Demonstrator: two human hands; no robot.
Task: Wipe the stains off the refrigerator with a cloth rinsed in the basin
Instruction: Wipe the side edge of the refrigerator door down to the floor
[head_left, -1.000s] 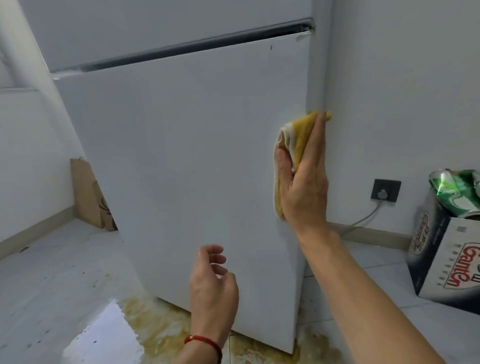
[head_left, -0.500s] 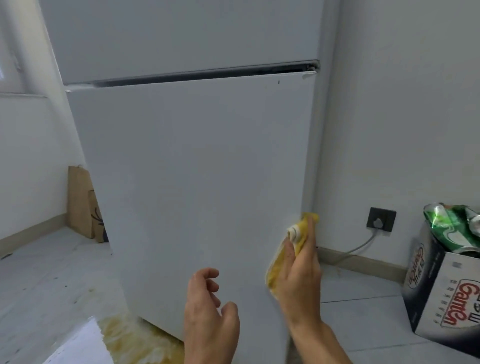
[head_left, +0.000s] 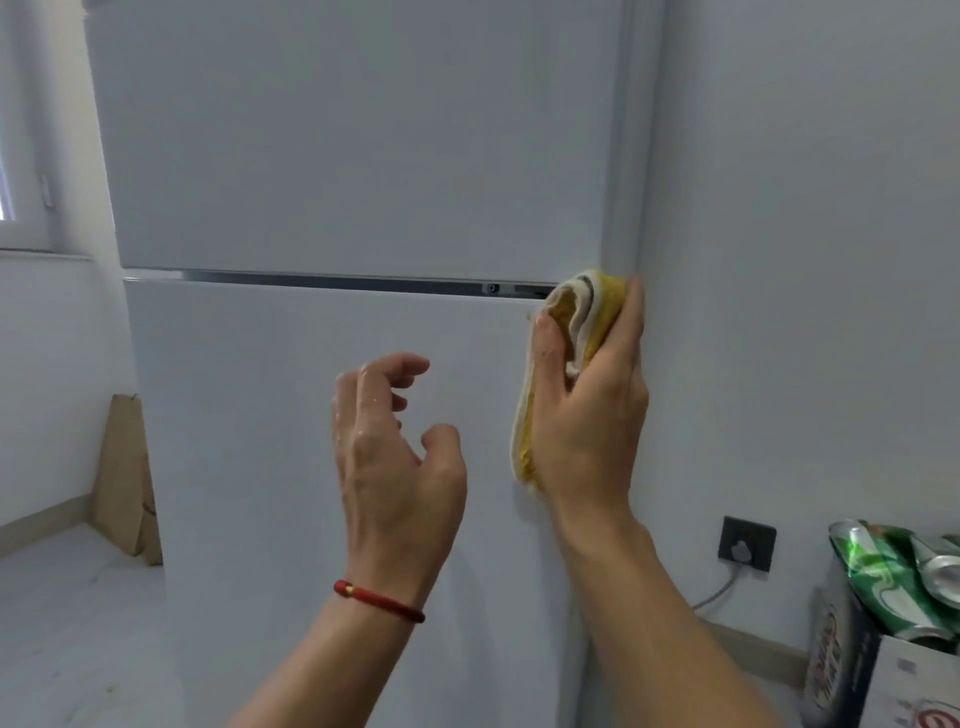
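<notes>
The right hand (head_left: 587, 410) presses a folded yellow cloth (head_left: 582, 322) flat against the refrigerator (head_left: 322, 415) door's right edge, right of centre in the frame, thumb and fingers clamped round it. The left hand (head_left: 395, 457) hovers apart, fingers loosely curled, holding nothing. Risks: the cloth snagging in the door gap (head_left: 337, 280), or drips running down toward the wall socket (head_left: 747, 543) at lower right

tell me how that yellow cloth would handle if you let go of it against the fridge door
The cloth is probably floppy: it bunches in folds under the right hand. It looks light, so it would likely drop down the fridge door rather than stay put. If wet, it might cling briefly; dampness cannot be told.
</notes>
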